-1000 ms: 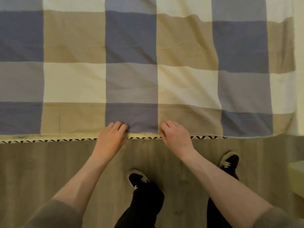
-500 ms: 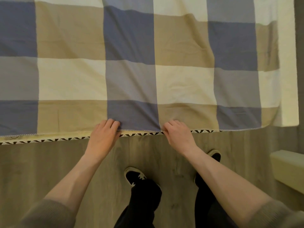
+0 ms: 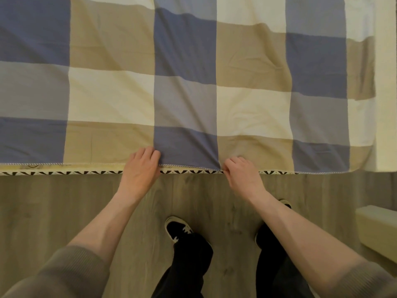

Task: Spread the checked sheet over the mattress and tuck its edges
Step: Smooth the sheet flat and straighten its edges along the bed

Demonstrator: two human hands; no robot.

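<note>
The checked sheet (image 3: 184, 82), in blue, tan, grey and cream squares, lies flat over the mattress (image 3: 384, 82), whose cream right side shows bare beside the sheet. The sheet's near hem runs along the mattress's front edge above a black-and-white zigzag trim (image 3: 64, 173). My left hand (image 3: 140, 168) grips the hem with curled fingers at a blue square. My right hand (image 3: 240, 173) pinches the hem about one square to the right, at a tan square. Both fingertips are partly hidden in the cloth.
Grey wood-look floor (image 3: 53, 211) runs along the near side of the mattress. My two feet in black shoes (image 3: 177, 229) stand on it below my hands. A cream box-like object (image 3: 376, 231) sits on the floor at the right edge.
The view has shifted right, so more of the mattress's bare right side shows. Both hands stay on the hem, and my right foot has stepped closer.
</note>
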